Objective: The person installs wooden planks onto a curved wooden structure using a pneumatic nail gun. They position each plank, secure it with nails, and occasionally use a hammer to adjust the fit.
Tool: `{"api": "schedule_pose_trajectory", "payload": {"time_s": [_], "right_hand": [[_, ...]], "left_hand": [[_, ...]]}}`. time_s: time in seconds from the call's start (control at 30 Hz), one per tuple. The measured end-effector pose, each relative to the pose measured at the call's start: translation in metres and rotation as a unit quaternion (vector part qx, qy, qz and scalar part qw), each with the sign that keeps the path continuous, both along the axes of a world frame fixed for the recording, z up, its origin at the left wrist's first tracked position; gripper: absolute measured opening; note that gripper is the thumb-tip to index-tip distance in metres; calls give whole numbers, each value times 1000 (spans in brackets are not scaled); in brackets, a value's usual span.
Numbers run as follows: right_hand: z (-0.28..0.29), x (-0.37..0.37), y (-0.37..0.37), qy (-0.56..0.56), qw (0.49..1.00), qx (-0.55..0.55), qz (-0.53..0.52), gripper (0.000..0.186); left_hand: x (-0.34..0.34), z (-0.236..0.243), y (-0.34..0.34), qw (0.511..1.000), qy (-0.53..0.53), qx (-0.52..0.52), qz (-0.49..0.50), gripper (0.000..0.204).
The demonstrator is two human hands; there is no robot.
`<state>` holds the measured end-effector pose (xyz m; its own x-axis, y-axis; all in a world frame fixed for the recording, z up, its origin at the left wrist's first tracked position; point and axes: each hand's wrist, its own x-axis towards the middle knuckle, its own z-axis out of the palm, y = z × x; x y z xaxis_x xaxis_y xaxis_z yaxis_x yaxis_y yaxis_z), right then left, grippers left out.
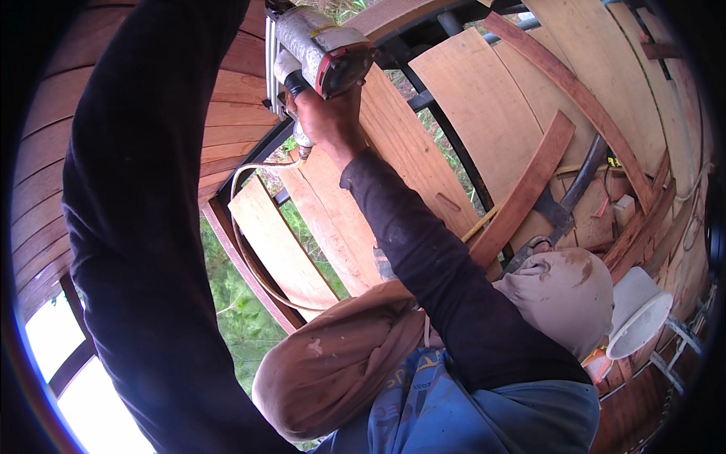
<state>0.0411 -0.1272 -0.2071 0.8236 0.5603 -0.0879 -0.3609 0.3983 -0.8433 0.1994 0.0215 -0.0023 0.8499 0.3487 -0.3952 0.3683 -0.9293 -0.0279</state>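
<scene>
My right hand (pixel 333 121) is closed round the black-wrapped grip of a worn grey pneumatic nail gun (pixel 306 34) near the top of the view. The tool's red-and-black end cap faces me, and its rail lies against the slatted wooden wall (pixel 238 102). From the base of the grip an air hose (pixel 240 227) curves down past my knee. My left arm, in a dark sleeve, reaches up the left side and leaves the picture at the top, so that hand is out of sight.
Loose wide boards (pixel 484 91) lie over a dark metal frame with open gaps, greenery showing below. A narrow plank (pixel 529 189) and a curved strip (pixel 582 91) lie across them at the right. Beside my knee stands a white bucket (pixel 639 314), near a dark curved bar (pixel 582 181).
</scene>
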Motion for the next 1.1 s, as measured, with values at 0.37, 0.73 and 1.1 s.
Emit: {"api": "schedule_pose_trajectory", "payload": {"time_s": [0.37,0.73,1.1], "right_hand": [[11,5,-47,195,964,182,8,39],[-126,9,-167,373,921,86,-70,53],[-163,-3,-194,422,903,-58,-49,57]], "left_hand": [[-5,-6,11,999,-36,-34,20,51],[-56,15,-29,932,82,308,-173,35],[-84,10,-42,933,-48,311,-174,27]]}}
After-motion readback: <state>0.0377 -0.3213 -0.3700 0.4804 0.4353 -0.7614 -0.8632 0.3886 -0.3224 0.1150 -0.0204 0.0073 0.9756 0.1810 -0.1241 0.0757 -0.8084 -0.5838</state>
